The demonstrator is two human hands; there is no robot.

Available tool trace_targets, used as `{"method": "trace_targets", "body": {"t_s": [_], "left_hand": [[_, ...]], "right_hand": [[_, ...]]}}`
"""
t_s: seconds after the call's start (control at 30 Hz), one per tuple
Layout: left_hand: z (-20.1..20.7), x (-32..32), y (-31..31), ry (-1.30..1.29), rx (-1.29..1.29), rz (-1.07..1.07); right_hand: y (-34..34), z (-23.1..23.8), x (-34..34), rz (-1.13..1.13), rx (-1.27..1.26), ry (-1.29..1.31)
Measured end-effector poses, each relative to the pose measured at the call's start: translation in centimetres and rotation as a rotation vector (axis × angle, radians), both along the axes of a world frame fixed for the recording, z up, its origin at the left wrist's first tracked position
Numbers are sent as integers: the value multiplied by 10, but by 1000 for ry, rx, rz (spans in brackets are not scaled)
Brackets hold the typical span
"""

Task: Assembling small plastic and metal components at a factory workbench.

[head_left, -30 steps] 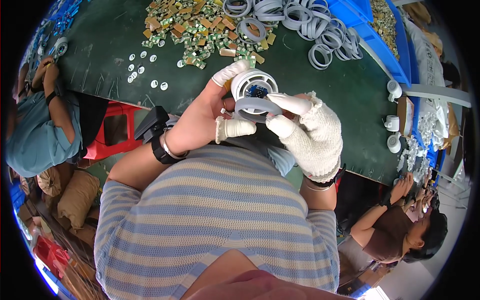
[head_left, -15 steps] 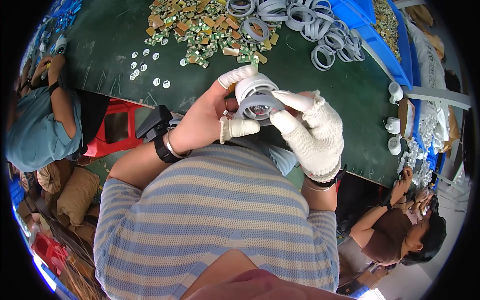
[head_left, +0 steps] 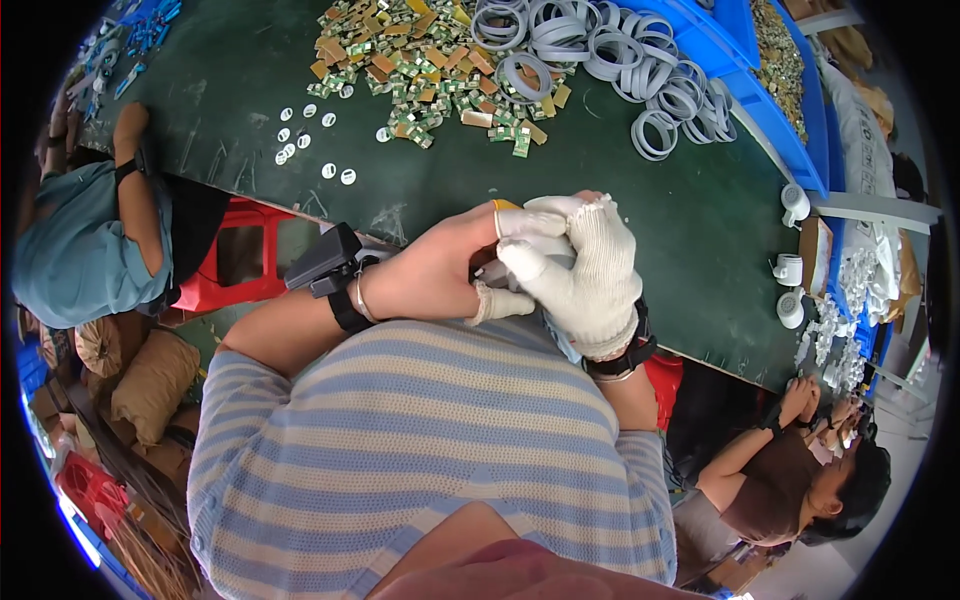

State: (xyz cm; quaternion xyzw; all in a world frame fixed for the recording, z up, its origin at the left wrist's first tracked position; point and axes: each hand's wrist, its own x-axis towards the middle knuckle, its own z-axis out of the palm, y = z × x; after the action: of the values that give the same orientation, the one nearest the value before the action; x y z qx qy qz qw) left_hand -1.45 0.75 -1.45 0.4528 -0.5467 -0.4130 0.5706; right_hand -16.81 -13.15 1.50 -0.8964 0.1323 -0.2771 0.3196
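Close to my striped top, at the near table edge, both hands are closed round a white round housing [head_left: 490, 270], mostly hidden by the fingers. My left hand [head_left: 435, 265], with white covers on thumb and fingertips, grips it from the left. Over its top and right side presses my right hand [head_left: 590, 280], in a white knitted glove. The grey ring seen on the housing earlier is covered now. Beyond the hands lie a heap of small green and tan circuit boards [head_left: 430, 75], several white round discs [head_left: 303, 142] and a pile of grey rings [head_left: 655, 90].
Blue bins [head_left: 735, 75] line the far right of the dark green table [head_left: 420, 185]. Several white housings [head_left: 788, 269] stand along the right edge. A red stool [head_left: 240, 262] is at left. Co-workers sit on both sides, the right one's hands [head_left: 797, 400] near clear plastic parts.
Both hands have drawn nearer to my body with the housing. My right hand has swung over its top and now covers the grey ring and opening.
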Motion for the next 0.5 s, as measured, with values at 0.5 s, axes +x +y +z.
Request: {"method": "trace_targets", "body": {"t_s": [0.5], "left_hand": [[-5, 112, 3, -1285, 18, 432]], "right_hand": [[-52, 2, -25, -292, -300, 137]]}}
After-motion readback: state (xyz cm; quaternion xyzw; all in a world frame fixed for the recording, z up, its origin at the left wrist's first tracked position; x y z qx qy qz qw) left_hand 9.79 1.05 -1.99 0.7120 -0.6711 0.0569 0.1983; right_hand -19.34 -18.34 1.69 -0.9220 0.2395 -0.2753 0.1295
